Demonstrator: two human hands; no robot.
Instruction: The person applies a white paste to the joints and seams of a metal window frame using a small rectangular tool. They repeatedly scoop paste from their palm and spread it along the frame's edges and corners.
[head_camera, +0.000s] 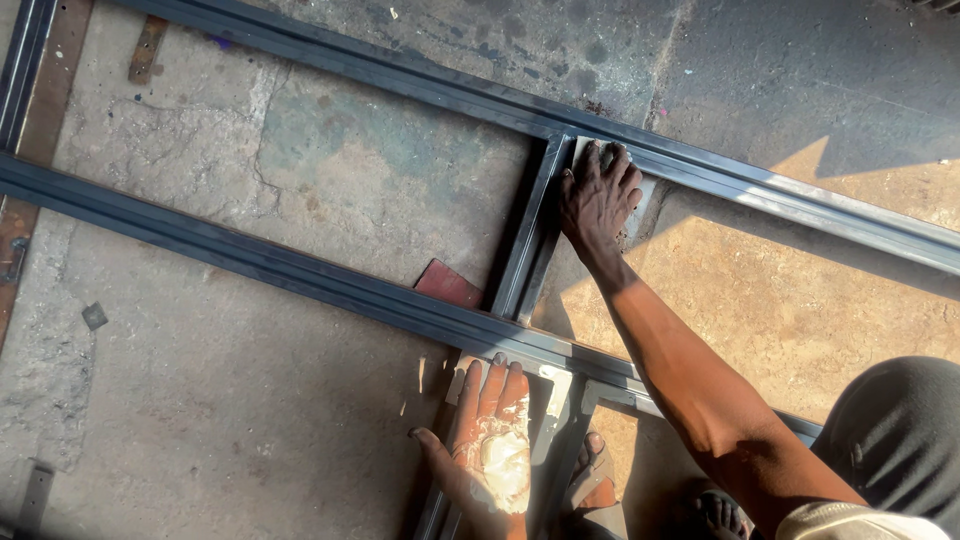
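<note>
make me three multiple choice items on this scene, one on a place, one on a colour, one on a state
1. Where does the right hand rest?
A. on the corner where the short dark metal crossbar meets the far long dark metal rail
B. on the small red flat piece
C. on the person's foot

2. What colour is the paste in the palm of the left hand?
A. blue
B. white
C. black

3. How is the left hand held?
A. clenched in a fist
B. gripping a hammer
C. open, palm up, fingers spread

Answers: 1 A, the fingers lie flat on that joint, away from the small red flat piece on the concrete floor. 2 B, a pale white lump sits in the palm. 3 C, the palm faces the camera beside the near rail.
</note>
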